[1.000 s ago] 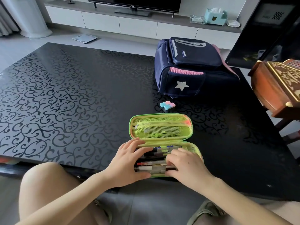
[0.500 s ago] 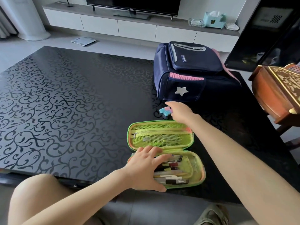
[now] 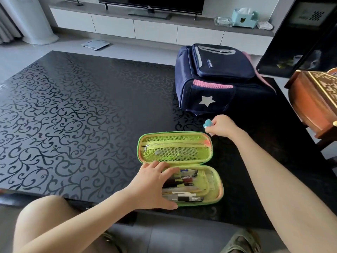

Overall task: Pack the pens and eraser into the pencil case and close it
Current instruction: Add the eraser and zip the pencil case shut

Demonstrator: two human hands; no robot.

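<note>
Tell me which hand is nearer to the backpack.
Right. The right hand, holding the eraser, is just in front of the backpack; the left hand rests on the pens in the pencil case, farther toward the person.

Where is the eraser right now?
In the head view, the eraser is held in the right hand, just beyond the far right corner of the open pencil case, in front of the backpack.

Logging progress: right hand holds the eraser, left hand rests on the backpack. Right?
No. The head view shows the left hand resting on the pens in the open pencil case. The right hand does hold the eraser.
</note>
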